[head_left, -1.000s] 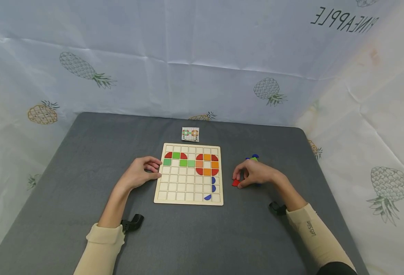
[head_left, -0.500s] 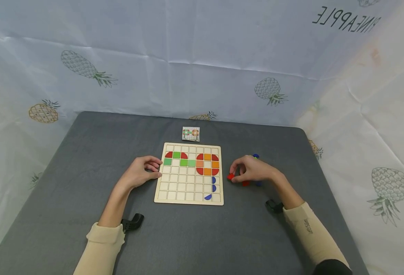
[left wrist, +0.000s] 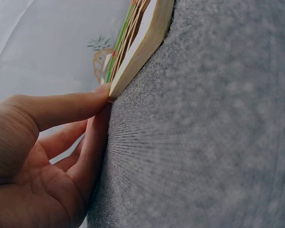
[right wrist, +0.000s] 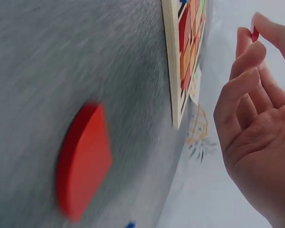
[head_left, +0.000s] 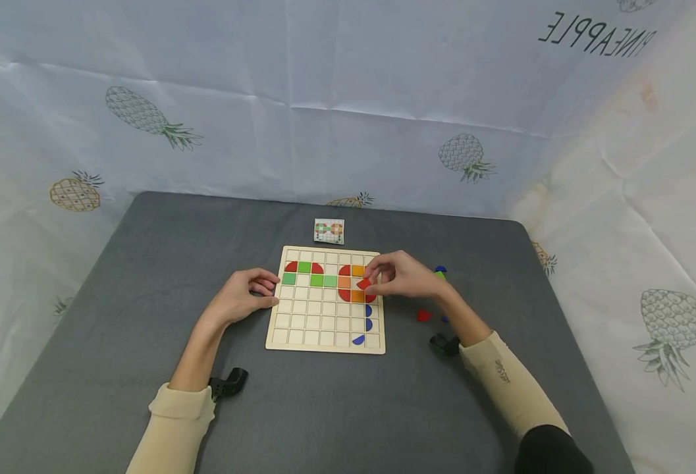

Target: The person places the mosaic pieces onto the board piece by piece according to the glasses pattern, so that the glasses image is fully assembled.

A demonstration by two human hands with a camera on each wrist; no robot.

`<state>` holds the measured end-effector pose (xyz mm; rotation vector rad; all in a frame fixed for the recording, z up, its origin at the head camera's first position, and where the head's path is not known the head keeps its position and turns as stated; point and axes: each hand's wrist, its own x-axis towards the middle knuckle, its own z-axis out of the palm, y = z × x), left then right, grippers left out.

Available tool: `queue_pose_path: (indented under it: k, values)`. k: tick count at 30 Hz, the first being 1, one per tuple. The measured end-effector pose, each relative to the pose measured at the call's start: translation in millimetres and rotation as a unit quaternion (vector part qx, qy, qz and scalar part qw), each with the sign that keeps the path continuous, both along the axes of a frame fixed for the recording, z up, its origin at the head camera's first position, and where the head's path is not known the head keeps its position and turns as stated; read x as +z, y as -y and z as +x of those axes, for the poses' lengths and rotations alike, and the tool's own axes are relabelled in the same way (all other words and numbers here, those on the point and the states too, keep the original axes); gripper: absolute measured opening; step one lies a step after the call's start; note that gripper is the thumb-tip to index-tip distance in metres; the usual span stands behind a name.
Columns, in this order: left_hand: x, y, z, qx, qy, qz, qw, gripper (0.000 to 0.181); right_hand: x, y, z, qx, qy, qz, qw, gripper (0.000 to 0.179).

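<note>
Leftward, one corner of the held red piece point(head_left: 363, 284).

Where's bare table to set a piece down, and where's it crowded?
Bare: the table between board, left sleeve and right sleeve; also between card and left grip.

Crowded: right of the board, where a loose red piece, green piece and blue pieces lie; and the board's right side, where the right grip pinches a second red piece.

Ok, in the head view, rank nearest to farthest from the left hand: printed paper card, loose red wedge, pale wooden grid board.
1. Pale wooden grid board: touching left hand.
2. Printed paper card: beyond the board.
3. Loose red wedge: right of the board.
</note>
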<state>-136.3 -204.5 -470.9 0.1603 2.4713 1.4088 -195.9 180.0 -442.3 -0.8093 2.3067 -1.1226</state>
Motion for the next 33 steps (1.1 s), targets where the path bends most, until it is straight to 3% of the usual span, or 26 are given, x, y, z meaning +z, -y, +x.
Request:
queue_pose_path:
  k: [7,17,22,28,33]
  values:
    - [-2.2,-0.3,0.7,-0.001,0.001,0.0,1.0,0.043,-5.0,32.3,-8.0,0.026,0.007,-0.028,0.9993,0.024]
    - [-1.5,0.6,0.0,-0.006,-0.006,0.006,0.9999,0.042,-1.0,79.7,-13.5,0.056,-0.016,-0.013,0.9982,0.016]
    - [-1.1,0.1,-0.5,-0.004,-0.007,0.003,1.0,0.041,0.0,101.1,-17.2,0.078,-0.015,-0.007,0.9968,0.019]
    - [-1.1,0.3,-1.0,-0.006,-0.008,0.005,0.9999,0.041,-1.1,123.5,-20.7,0.111,0.019,-0.009,0.9936,0.025]
    - [-0.7,1.6,-0.6,-0.007,-0.007,0.004,0.9999,0.041,-3.2,141.0,-20.4,0.123,0.007,0.004,0.9923,0.019]
